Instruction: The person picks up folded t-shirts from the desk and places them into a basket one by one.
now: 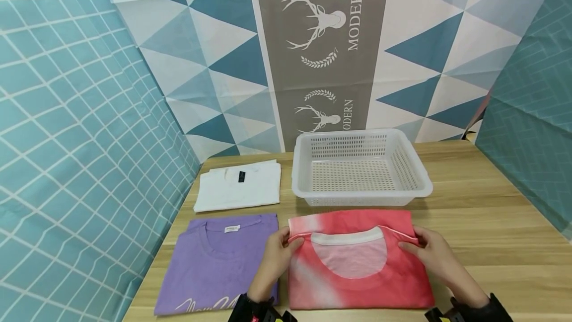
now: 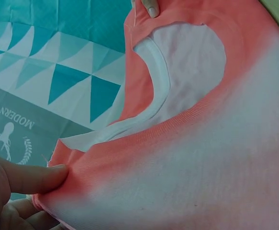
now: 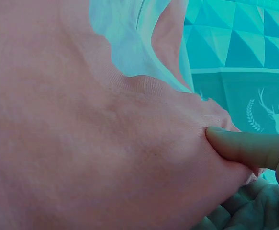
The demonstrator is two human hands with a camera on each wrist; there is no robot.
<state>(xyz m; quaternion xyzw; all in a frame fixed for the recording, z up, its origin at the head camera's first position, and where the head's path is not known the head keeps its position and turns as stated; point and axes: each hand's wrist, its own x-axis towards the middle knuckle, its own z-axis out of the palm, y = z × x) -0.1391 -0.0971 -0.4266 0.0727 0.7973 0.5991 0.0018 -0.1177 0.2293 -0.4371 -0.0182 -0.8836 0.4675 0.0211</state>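
A folded red-and-white T-shirt (image 1: 357,287) lies on the table with its round neckline facing up. My left hand (image 1: 278,256) pinches its upper left edge between thumb and fingers. At the upper right edge, my right hand (image 1: 431,252) pinches the cloth the same way. Up close in the left wrist view, the left thumb (image 2: 39,178) presses on the red fabric, fingers beneath. The right wrist view has the right thumb (image 3: 244,148) on top of the cloth, with the other fingers curled under it.
A folded purple T-shirt (image 1: 228,262) lies left of the red one. Behind it is a folded white garment (image 1: 254,195) with a black label. A white plastic basket (image 1: 362,200) stands behind the red shirt. Patterned cloths (image 1: 232,39) hang around the wooden table (image 1: 487,202).
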